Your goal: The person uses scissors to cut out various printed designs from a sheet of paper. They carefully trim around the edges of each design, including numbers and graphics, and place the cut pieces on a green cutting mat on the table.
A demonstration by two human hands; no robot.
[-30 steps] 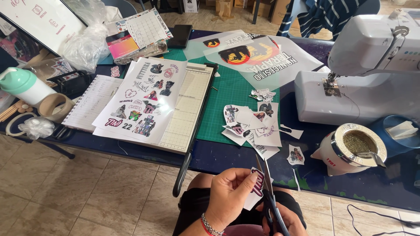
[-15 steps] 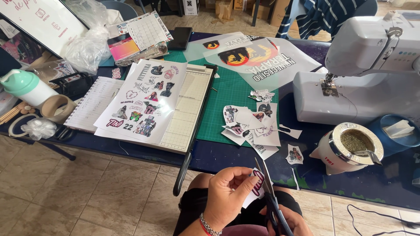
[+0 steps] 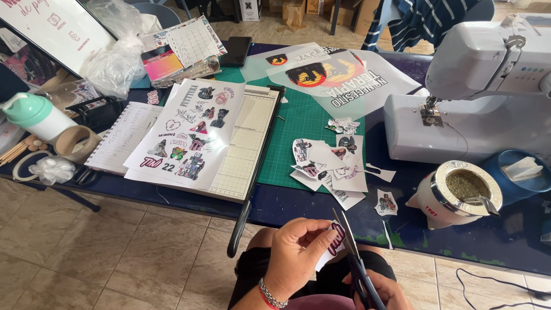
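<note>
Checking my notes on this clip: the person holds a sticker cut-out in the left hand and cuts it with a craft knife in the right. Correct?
Not quite. In the head view the right hand works scissors, not a craft knife. The left hand does hold the sticker cut-out.

One head-worn view looks steeply down from close above the hands, facing the table (image 3: pixel 321 206) beyond

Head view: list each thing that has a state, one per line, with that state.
left hand: pinching a sticker cutout
right hand: gripping scissors
scissors: blades slightly open at the cutout
paper trimmer: arm down, sticker sheet lying on it
gourd cup: filled with herb, metal straw in
phone: screen dark
</note>
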